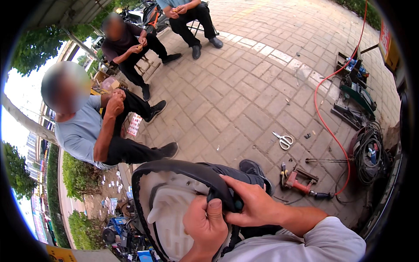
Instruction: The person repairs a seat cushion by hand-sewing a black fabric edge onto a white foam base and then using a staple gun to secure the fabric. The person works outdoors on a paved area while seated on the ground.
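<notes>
Across my lap lies a scooter seat (174, 209), its pale hollow underside turned up. Its black cover (183, 168) wraps around the rim, with a ragged edge folded inward. My left hand (205, 225) is closed over the cover's edge at the right side of the seat, thumb on top. Beside it, my right hand (253, 203) grips the same black edge from outside, fingers bent around it. The exact fold between the two hands is partly hidden by the fingers.
On the paving right of my shoe lie a red staple gun (301, 185) on a red air hose (327, 131) and white-handled scissors (283, 140). Coiled cable (371, 153) and toolboxes (351, 70) line the right. Three people sit at left and far; one (78, 131) is close by.
</notes>
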Action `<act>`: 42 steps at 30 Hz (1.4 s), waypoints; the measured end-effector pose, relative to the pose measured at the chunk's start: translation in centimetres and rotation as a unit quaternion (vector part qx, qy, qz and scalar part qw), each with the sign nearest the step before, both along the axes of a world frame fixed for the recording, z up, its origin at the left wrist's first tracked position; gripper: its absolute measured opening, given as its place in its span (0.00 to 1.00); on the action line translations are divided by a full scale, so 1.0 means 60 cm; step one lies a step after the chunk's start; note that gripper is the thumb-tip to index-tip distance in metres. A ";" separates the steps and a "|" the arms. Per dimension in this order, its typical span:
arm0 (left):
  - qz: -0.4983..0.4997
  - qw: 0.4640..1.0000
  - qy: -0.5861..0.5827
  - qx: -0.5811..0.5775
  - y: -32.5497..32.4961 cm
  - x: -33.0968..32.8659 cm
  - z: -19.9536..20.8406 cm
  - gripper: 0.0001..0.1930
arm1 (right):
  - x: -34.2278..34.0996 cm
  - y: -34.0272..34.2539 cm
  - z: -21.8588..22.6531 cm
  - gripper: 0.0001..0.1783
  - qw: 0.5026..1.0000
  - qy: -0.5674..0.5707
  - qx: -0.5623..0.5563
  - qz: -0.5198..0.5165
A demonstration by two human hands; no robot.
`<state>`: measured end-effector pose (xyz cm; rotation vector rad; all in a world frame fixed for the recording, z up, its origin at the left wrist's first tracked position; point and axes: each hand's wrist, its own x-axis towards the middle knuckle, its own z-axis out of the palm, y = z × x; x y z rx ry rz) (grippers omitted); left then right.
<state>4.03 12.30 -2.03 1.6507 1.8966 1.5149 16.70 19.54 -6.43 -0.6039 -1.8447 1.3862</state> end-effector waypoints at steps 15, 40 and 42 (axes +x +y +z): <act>0.035 0.939 0.335 0.077 0.024 -0.043 -0.029 0.13 | -0.005 0.011 0.010 0.44 0.999 -0.040 -0.031 0.019; 0.007 0.965 0.260 0.024 0.057 -0.066 -0.058 0.06 | -0.040 0.051 0.036 0.22 0.987 -0.146 0.014 -0.067; 0.002 0.965 0.263 0.015 0.054 -0.059 -0.061 0.06 | -0.042 0.048 0.034 0.19 0.982 -0.165 0.032 -0.088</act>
